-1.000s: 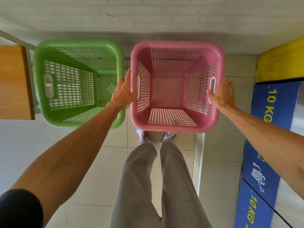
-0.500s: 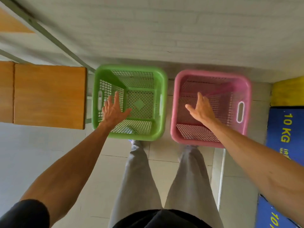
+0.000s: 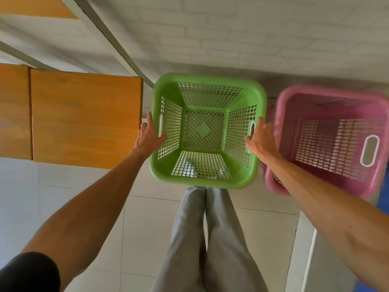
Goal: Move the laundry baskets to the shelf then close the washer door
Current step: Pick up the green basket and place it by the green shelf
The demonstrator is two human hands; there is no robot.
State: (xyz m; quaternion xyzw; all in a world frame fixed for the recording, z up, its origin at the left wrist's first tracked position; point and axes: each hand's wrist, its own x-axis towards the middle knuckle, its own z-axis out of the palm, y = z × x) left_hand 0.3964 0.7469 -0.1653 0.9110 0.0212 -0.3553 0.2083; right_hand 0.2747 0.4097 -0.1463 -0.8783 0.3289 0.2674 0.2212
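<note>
An empty green mesh laundry basket (image 3: 202, 77) stands on the tiled floor straight ahead, by the white brick wall. My left hand (image 3: 147, 138) clasps its left wall at the handle slot, thumb inside and fingers outside. My right hand (image 3: 262, 138) holds its right wall at the other handle slot. An empty pink mesh basket (image 3: 328, 91) sits close on the right, almost touching the green one, with my right forearm crossing its near left corner. The washer door is out of view.
A wooden shelf board (image 3: 84, 116) lies just left of the green basket, with grey metal frame bars (image 3: 117, 45) rising behind it. A sliver of blue washer front (image 3: 383, 199) shows at the right edge. My grey-trousered legs (image 3: 208, 239) stand right behind the green basket.
My hands let go of the pink basket, swung left over the green one, and now grip its two sides. The view has shifted left, so the pink basket sits at the right.
</note>
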